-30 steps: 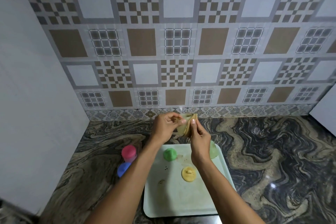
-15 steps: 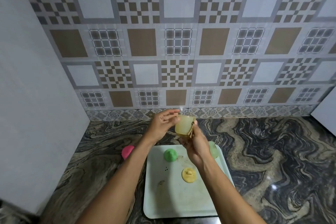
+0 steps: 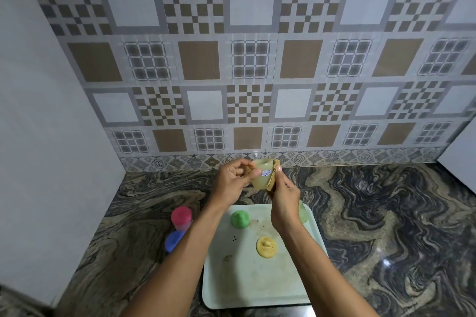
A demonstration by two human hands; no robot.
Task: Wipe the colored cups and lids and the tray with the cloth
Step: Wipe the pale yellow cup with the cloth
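- Centrally, we see the left hand [image 3: 231, 181] gripping the yellow cup [image 3: 260, 179] by its left side, fingers curled.
- Opposite, the right hand [image 3: 284, 204] pinches the tan cloth [image 3: 271, 184] against its right wall.

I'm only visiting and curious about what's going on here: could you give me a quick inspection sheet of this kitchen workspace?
Surface: dark marbled counter; a pale tray lies on it, stained and crumbed.
Job's things: yellow cup held up over the counter, cloth against it; green lid and yellow lid on the tray; green cup partly hidden behind the right wrist; pink-lidded cup and blue-lidded cup on the counter left of the tray.
Clutter: nothing seen.
Grips: left hand holds the yellow cup; right hand pinches the cloth.
Cables: nothing seen.
Surroundings: patterned tile wall behind; plain white wall at left.
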